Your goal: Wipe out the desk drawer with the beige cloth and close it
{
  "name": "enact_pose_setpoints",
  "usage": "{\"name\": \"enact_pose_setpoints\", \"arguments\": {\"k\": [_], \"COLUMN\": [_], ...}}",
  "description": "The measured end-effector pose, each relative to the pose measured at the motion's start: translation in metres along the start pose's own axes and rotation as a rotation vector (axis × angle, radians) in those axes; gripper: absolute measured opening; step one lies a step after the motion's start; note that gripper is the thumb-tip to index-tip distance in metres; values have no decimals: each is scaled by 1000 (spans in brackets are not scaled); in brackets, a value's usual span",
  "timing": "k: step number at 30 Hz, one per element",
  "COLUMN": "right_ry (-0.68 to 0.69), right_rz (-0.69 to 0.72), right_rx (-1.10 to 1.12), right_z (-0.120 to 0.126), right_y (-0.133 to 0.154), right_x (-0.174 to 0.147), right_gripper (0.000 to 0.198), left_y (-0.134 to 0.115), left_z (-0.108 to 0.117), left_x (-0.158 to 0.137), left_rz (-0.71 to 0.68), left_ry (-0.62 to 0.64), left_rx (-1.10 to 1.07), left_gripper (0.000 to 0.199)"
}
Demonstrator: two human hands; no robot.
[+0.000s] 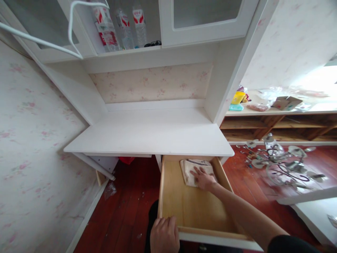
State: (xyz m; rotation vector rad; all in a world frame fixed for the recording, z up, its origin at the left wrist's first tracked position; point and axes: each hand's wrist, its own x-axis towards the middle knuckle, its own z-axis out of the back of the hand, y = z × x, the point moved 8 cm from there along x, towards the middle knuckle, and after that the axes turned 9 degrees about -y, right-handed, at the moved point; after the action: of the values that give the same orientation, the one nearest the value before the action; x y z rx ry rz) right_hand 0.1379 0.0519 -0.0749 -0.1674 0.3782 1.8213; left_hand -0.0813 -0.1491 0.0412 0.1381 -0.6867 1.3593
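A folded cloth (189,173) lies in an open drawer (175,203), under the right hand (202,177).
The right fingers spread flat on it near the back; the left hand (165,233) curls over the front-left corner. Bottles (139,26) stand in the cabinet (131,51) above.

No text can be read; the red-white labels (138,16) on the bottles (142,35) at far left are too small.

Shelf (263,113): glare, far right of the right hand (202,178)
Floor (126,207): shadowed left of the left hand (164,234)
Chandelier (295,166): blurred, right of both hands
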Motion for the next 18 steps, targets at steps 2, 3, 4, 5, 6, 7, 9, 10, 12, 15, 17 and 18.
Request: {"name": "enact_pose_setpoints", "arguments": {"k": [2, 3, 4, 5, 6, 7, 9, 10, 12, 15, 17, 18], "right_ry": [-18, -25, -30, -31, -28, -25, -22, -23, -26, 9, 74, 111], "right_rz": [-18, -16, -8, 2, 12, 21, 50, 73, 134, 221, 259, 279], "right_rx": [23, 32, 39, 46, 55, 65, 86, 96, 113, 132, 132, 130], "right_z": [-1, -1, -1, -2, -3, -5, -10, -14, -23, -34, -38, -38], "right_y": [-21, -27, -29, -29, -28, -26, -19, -16, -8, 4, 13, 18], "right_x": [-5, -7, -9, -10, -12, -16, -27, -36, -58, -98, -121, -130], "right_gripper": [71, 71, 70, 70, 69, 68, 67, 67, 66, 66, 70, 73], "left_y": [0, 0, 0, 0, 0, 0, -1, -2, -3, -4, -4, -4], "left_z": [0, 0, 0, 0, 0, 1, 2, 2, 4, 5, 5, 6], "left_x": [0, 0, 0, 0, 0, 0, 1, 2, 3, 4, 4, 4], "left_rz": [-16, -24, -32, -37, -41, -43, -40, -37, -29, -18, -13, -12], "left_ry": [14, 17, 20, 23, 26, 28, 31, 29, 19, 16, 23, 25], "left_rx": [-5, -7, -9, -9, -9, -7, -6, -6, -6, -6, -13, -19], "left_gripper": [18, 18, 18, 19, 19, 19, 20, 21, 23, 24, 25, 25]}}
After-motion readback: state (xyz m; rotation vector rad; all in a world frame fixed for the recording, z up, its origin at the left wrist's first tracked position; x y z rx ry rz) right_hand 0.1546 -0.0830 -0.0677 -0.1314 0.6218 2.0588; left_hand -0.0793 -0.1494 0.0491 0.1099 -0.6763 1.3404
